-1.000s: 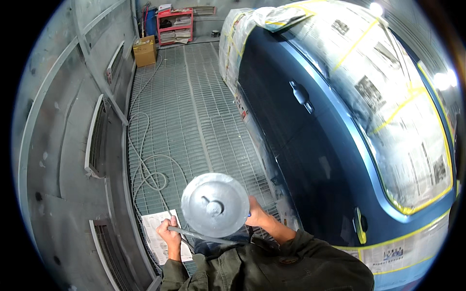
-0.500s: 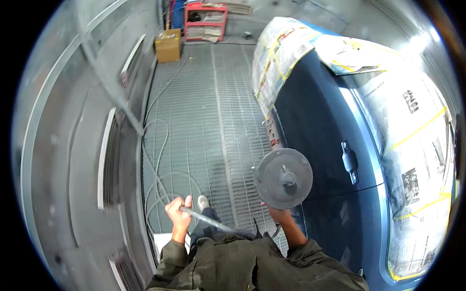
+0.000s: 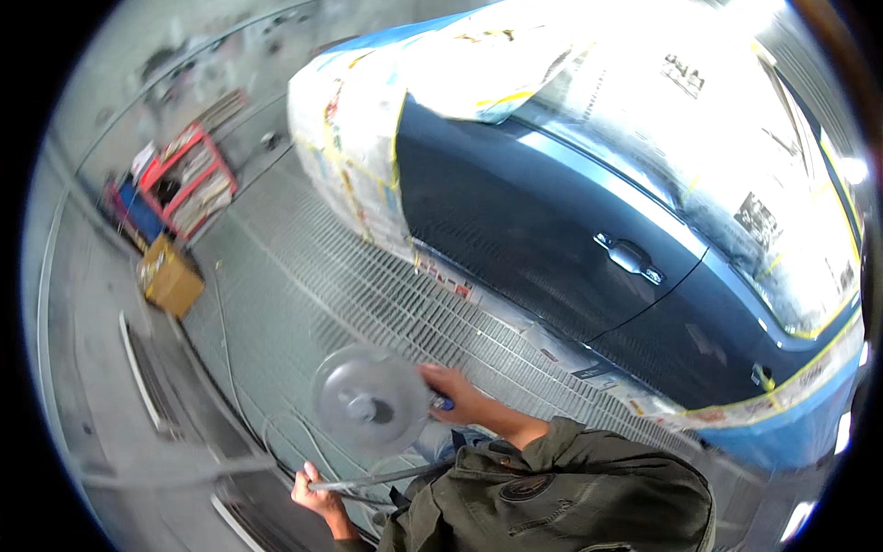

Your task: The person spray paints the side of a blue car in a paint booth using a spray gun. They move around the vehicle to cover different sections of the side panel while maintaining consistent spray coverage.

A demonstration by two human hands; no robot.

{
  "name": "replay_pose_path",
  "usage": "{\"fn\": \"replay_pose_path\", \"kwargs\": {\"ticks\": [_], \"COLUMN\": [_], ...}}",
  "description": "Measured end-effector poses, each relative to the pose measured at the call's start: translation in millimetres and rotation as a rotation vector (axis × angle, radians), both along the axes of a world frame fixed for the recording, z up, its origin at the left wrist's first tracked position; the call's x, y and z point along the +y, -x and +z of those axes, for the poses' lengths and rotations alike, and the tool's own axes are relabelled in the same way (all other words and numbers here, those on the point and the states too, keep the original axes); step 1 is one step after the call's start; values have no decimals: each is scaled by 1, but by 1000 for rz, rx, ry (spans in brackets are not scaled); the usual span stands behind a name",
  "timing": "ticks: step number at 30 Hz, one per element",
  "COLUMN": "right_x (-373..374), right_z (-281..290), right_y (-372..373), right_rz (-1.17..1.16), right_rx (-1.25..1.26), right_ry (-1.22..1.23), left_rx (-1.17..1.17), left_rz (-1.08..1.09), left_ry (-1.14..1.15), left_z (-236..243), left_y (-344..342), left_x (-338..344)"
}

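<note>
From my remote post, I see the person's dark olive jacket (image 3: 570,488) filling the lower edge of the frame. Just above it, at lower centre, is the round-topped grey tool (image 3: 368,400), its disc-like lid facing up at me with a small knob near the middle. The right hand (image 3: 452,394) is at the disc's right edge, fingers curled in a grip, with a small blue part (image 3: 443,402) showing beside them; the lid hides much of what the fingers close around. At the bottom of the frame, left of centre, the left hand (image 3: 317,492) wraps around a grey hose (image 3: 382,479), thumb pointing up, and the hose runs right toward the jacket.

Beyond the hands I see the grated floor (image 3: 303,262), where a thin line (image 3: 228,354) trails up the left side. Across the centre and right stands a dark blue car (image 3: 515,207), well apart from the tool, with a door handle (image 3: 629,258) on its side. Masking paper (image 3: 354,120) edged with yellow tape covers its windows and front. Farther off, at the left, I make out a cardboard box (image 3: 172,283), and behind it a red shelf (image 3: 187,189) stacked with papers.
</note>
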State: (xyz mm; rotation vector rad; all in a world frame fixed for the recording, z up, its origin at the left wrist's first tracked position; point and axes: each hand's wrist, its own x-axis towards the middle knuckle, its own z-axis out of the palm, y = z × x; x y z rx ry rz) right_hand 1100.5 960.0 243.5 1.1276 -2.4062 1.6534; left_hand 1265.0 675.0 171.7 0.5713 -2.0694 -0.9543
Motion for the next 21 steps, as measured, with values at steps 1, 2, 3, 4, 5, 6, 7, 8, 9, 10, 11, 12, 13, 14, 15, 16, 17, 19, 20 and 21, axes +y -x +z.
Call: {"fn": "replay_pose_path", "kwargs": {"ticks": [1, 2, 3, 4, 5, 6, 7, 8, 9, 10, 11, 12, 13, 14, 15, 16, 17, 19, 20, 21], "right_x": [-16, -34, -50, -69, -83, -96, -109, -121, -132, -142, -148, -151, -152, -154, -155, -155, -154, -154, -157, -158], "right_z": [3, -2, -8, -11, -6, 0, 4, 3, 5, 5, 7, 10, 11, 11, 11, 15, 11, 1, 5, 10], "right_y": [16, 35, 55, 75, 91, 108, 124, 141, 159, 171, 182, 186, 192, 195, 198, 201, 203, 204, 204, 201], "right_rz": [-17, 2, 23, 49, 69, 87, 104, 115, 92, 76, 64, 28, -1, -27, -56, -89, -175, -352, -452, -544], "right_rx": [4, -17, -36, -60, -64, -68, -75, 11, 31, 39, 55, 86, 67, 47, 27, -27, -31, -38, -31, -33], "right_ry": [3, 29, 54, 93, 67, 40, 21, 6, 28, 40, 40, 71, 49, 27, 7, -48, -65, -94, -54, -83], "left_rx": [-18, -42, -64, -68, -46, -70, -96, -114, -131, -118, -94, -70, -34, -16, 0, 11, 18, -41, -79, -117], "left_rz": [19, 24, 30, 34, 35, 32, 31, 13, -9, -77, -121, -167, -220, -261, -305, -351, -416, -641, -726, -814], "left_ry": [-16, -15, -14, 32, 59, 104, 156, 199, 244, 268, 226, 184, 135, 89, 43, -2, -52, -43, -32, -19], "left_z": [-3, 0, 3, 10, 16, 16, 16, 17, 20, 30, 30, 28, 26, 19, 9, 1, 10, 10, 10, 10], "left_y": [16, 32, 50, 66, 85, 100, 114, 129, 148, 166, 183, 202, 226, 247, 268, 288, 315, 361, 382, 403], "left_x": [-15, -32, -48, -65, -78, -101, -126, -142, -158, -166, -176, -187, -194, -202, -209, -217, -209, -202, -205, -205]}}
